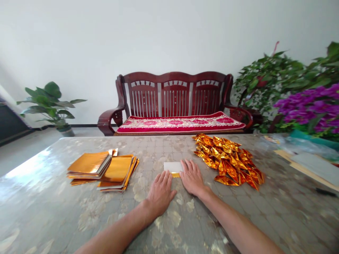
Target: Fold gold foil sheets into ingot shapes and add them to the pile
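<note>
Both hands lie flat, palms down, on the marbled worktop (79,211), pressing a small sheet of foil paper (172,167) that shows its white back, with a strip of gold folded up along its near edge. The left hand (159,192) rests with its fingertips on the near left corner of the sheet; the right hand (192,177) covers the right end, fingers spread and pointing away. Neither hand has a closed grip: the fingers are stretched out flat and hold nothing. The sheet sits near the middle of the worktop, between two lots of gold paper. To the left lie stacks of flat gold sheets (103,169), fanned and overlapping. To the right, near the right hand, lies a heap of folded gold pieces (229,158). Beyond the worktop stands a dark red wooden bench (174,102) with a red patterned cushion.
</note>
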`<state>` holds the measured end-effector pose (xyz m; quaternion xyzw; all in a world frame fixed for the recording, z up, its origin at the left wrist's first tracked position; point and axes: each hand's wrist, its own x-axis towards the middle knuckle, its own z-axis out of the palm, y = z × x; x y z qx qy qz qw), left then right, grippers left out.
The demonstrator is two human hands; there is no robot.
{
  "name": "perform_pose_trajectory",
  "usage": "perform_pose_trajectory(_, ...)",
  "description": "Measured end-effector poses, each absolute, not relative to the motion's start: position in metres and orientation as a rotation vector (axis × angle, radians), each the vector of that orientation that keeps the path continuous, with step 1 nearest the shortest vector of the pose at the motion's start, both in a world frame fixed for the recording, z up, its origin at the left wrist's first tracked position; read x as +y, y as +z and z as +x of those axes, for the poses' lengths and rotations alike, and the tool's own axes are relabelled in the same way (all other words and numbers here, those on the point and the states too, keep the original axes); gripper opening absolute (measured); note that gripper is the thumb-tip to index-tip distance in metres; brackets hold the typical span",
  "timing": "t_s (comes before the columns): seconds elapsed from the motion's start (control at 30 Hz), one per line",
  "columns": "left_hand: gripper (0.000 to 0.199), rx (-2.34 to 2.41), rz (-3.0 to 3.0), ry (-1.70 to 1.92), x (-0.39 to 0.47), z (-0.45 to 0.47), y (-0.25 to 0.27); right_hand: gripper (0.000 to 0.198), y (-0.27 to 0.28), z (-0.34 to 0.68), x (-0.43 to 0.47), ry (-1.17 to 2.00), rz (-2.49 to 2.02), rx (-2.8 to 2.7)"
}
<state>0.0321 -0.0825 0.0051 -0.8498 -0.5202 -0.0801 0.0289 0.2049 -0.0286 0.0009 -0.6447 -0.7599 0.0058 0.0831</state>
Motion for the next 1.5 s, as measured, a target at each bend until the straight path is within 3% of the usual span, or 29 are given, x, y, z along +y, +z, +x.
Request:
perform_pose_trajectory(0.37, 0.056, -1.682, -2.615, -0.304, -0.085, 0.031, 0.004, 0.054, 0.006, 0.224, -0.023, -0.065, -1.845, -2.334)
perform_pose_trajectory(0.5, 0.058, -1.672, -2.641, -0.322, -0.084, 0.026, 0.003, 0.050, 0.004, 0.227, -0.022, -0.180, -1.521, -2.419)
perform_pose_trajectory(0.73, 0.061, -1.494, -2.808, -0.353, -0.067, 0.005, 0.001, 0.024, -0.002, 0.237, -0.024, -0.089, -1.016, -2.478)
perform_pose_trajectory(0.97, 0.057, -1.389, -2.827, -0.278, -0.060, -0.007, 0.002, 0.028, -0.001, 0.239, -0.026, -0.010, -0.991, -2.510)
perform_pose_trajectory(1.23, 0.046, -1.658, -2.585, -0.412, -0.066, 0.006, 0.006, 0.017, 0.008, 0.216, -0.066, -0.066, -1.317, -2.491)
perform_pose_trajectory(1.5, 0.038, -1.844, -2.544, -0.419, -0.054, 0.023, 0.012, 0.015, 0.005, 0.190, -0.093, 0.044, -1.239, -2.508)
